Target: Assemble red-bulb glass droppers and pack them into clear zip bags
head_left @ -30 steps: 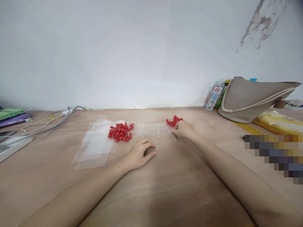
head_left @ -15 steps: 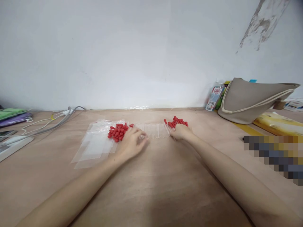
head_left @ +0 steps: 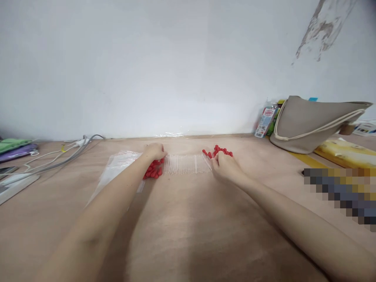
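A row of thin clear tubes (head_left: 182,164) lies side by side on the table. To its left, several red rubber bulbs (head_left: 154,170) are heaped, partly covered by my left wrist. My left hand (head_left: 155,151) is over the far side of this heap with its fingers curled together; whatever they hold is hidden. At the row's right end, my right hand (head_left: 225,163) is closed in a pinch on a thin clear tube, most of it hidden by the fingers. Just beyond that hand lies a second group of red bulbs (head_left: 223,150), some seemingly fitted on slanting tubes.
Clear plastic bags (head_left: 117,164) lie under my left forearm. Cables (head_left: 79,147) and a green and purple packet (head_left: 17,149) are at the far left. On the right stand a grey bag (head_left: 311,125) and a carton (head_left: 264,123), beside a yellow packet (head_left: 346,154). A wall rises behind.
My left hand has moved away from the tubes, up and left to the heap of red bulbs, and its fingers have curled in. My right hand has stayed nearly in place.
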